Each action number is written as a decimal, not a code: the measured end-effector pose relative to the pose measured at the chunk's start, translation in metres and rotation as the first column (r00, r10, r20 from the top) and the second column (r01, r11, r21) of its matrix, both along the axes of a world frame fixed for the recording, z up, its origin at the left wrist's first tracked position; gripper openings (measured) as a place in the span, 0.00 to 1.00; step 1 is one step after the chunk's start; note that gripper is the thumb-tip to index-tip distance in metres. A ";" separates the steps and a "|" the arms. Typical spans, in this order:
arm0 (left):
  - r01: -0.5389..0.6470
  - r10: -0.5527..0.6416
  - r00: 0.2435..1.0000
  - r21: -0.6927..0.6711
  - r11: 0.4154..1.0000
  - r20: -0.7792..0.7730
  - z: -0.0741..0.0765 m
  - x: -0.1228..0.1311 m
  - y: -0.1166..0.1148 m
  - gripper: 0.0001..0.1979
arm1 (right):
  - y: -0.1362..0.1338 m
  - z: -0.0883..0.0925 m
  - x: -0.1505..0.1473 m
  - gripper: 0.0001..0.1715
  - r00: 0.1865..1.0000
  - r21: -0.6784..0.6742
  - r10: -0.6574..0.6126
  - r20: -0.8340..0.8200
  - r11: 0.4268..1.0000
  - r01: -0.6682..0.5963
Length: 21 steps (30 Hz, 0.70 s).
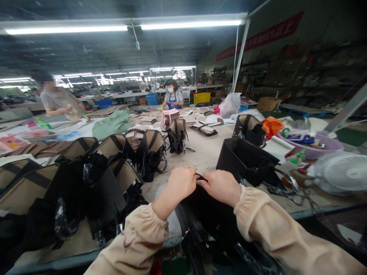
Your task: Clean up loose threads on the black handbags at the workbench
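A black bag (212, 214) is in front of me at the table's near edge. My left hand (182, 182) pinches its top edge, fingers curled. Right beside it, my right hand (219, 185) grips the same edge between thumb and fingers. The two hands almost touch, and a short stretch of black edge shows between them. The bag's lower part drops into shadow below the table edge. Just beyond my right hand stands another black bag (243, 158), its top gaping. To the left of my hands is an unfinished-looking black bag (114, 187) with a tan inside.
Several black bags (71, 156) crowd the left side. A small black bag (177, 137) stands mid-table near stacked brown panels (147, 119). On the right are a purple basin (323, 151) and a white fan (341, 172). Co-workers (172, 97) are across the table.
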<state>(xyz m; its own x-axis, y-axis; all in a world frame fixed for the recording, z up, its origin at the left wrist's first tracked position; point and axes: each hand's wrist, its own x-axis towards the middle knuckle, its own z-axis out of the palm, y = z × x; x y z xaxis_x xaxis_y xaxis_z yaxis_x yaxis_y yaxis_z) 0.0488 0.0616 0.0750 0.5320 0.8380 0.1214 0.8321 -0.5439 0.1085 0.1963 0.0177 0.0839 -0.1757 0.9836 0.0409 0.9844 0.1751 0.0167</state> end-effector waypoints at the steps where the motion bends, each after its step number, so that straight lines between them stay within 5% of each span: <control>1: 0.003 -0.003 1.000 0.001 1.000 0.004 0.000 0.000 0.000 0.14 | 0.002 -0.001 -0.001 0.29 1.000 0.007 0.014 0.002 1.000 -0.014; 9: 0.015 -0.015 1.000 0.007 1.000 -0.006 0.005 -0.001 0.000 0.14 | 0.004 -0.003 -0.005 0.27 1.000 0.027 0.011 -0.011 1.000 -0.010; 15: -0.024 0.024 1.000 0.018 1.000 -0.009 0.008 0.000 -0.003 0.15 | -0.019 0.011 0.012 0.33 0.999 -0.072 -0.035 -0.042 0.997 0.032; 21: -0.007 0.007 1.000 0.036 0.999 -0.007 0.004 -0.002 -0.001 0.16 | -0.034 0.002 0.013 0.26 0.997 0.012 -0.074 0.028 0.997 0.073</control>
<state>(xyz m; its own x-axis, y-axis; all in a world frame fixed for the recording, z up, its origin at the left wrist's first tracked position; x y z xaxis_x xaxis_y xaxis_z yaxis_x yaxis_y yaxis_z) 0.0465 0.0604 0.0793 0.5274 0.8368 0.1472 0.8364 -0.5417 0.0831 0.2094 -0.0166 0.0855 -0.1042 0.9934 0.0479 0.9937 0.1020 0.0464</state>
